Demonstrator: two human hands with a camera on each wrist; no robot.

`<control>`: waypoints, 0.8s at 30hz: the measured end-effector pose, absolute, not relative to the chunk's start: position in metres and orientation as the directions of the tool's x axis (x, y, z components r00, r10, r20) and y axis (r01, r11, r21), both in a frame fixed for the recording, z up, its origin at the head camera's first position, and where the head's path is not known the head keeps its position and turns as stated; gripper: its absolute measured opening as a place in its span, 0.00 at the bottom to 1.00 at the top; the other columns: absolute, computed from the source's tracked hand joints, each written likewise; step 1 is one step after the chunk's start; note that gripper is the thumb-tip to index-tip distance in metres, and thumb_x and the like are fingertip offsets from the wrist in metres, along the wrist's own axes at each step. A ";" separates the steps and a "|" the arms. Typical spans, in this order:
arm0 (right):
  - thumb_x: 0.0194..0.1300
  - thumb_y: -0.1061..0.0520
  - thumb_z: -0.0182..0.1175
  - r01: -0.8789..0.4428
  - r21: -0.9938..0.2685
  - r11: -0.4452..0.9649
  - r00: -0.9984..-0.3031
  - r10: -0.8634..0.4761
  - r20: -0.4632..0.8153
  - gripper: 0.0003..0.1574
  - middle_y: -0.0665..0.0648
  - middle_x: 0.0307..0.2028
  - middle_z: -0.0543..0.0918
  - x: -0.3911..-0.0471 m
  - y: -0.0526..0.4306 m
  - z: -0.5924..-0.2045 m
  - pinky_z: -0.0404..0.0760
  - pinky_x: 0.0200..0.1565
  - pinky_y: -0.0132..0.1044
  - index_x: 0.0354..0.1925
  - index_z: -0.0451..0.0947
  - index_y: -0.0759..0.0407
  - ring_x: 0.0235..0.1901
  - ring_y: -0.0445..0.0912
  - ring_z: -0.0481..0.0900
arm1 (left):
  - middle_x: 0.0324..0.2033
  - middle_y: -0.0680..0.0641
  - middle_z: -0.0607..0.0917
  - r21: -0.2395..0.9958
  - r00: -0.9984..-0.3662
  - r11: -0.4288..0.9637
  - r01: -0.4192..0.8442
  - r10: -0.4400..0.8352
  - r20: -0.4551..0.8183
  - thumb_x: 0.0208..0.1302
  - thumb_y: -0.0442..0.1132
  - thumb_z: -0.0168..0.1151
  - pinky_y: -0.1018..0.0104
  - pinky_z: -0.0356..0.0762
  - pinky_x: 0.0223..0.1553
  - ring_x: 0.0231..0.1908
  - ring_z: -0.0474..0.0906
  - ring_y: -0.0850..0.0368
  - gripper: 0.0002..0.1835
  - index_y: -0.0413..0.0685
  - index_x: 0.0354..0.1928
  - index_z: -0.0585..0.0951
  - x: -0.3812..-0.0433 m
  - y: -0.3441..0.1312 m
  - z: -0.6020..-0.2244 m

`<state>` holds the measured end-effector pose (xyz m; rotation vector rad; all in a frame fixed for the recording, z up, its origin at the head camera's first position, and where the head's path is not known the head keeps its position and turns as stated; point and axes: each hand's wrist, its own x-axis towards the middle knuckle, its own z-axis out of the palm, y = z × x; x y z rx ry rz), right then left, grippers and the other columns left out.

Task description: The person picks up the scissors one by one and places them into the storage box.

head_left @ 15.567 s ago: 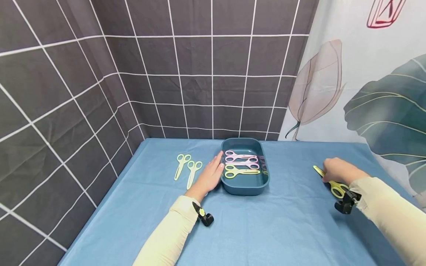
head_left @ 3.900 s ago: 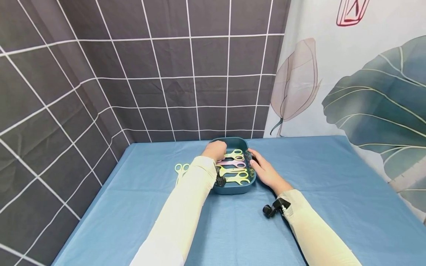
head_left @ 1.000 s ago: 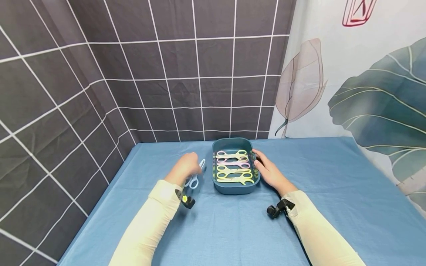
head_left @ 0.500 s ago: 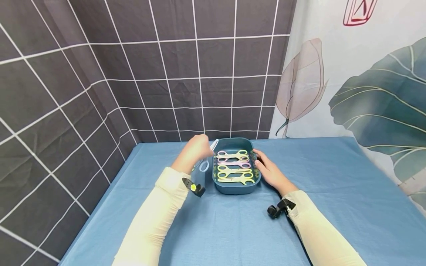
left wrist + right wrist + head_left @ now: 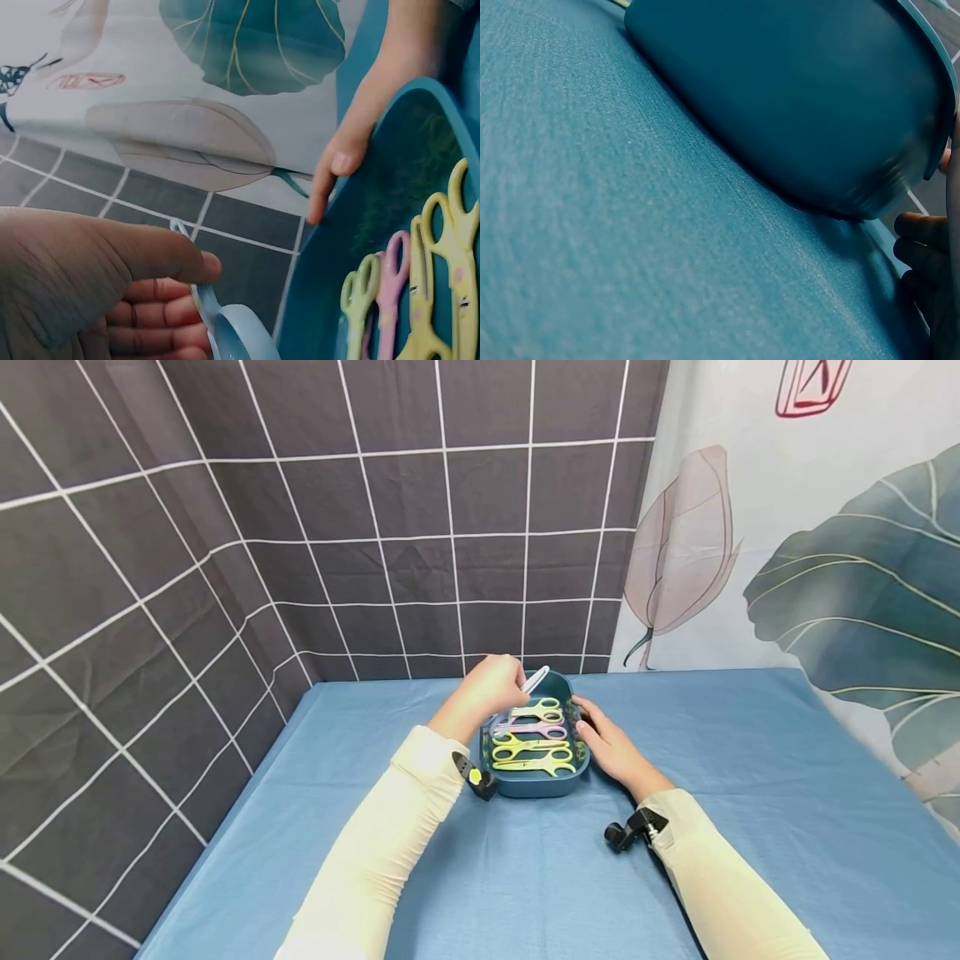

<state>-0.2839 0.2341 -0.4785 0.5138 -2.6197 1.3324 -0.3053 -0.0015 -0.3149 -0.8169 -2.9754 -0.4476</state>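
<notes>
My left hand is over the left side of a dark teal box and pinches light blue scissors. In the left wrist view, the thumb presses these scissors against the curled fingers. Inside the box lie pink scissors, yellow scissors, pale yellow scissors and yellow-green scissors, side by side. My right hand rests its thumb and forefinger along the box's right rim. Its other fingers stay outside the box wall.
A blue cloth covers the table. Dark gridded fabric stands behind and at the left, with a leaf-printed curtain at the right. A black cable runs beneath my right forearm.
My left hand has carried the light blue scissors rightward from the table beside the box to above it. The right hand has stayed at the rim. Earlier, more scissors went into the box.
</notes>
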 end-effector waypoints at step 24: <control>0.83 0.47 0.41 -0.364 -0.745 0.559 -0.931 -0.233 0.281 0.34 0.73 0.71 0.65 -0.282 0.235 -0.477 0.66 0.67 0.63 0.79 0.52 0.54 0.67 0.65 0.69 | 0.32 0.54 0.83 0.111 -0.761 0.763 0.637 0.646 -0.067 0.65 0.44 0.70 0.68 0.75 0.35 0.32 0.76 0.60 0.06 0.51 0.38 0.85 -0.328 0.026 -0.380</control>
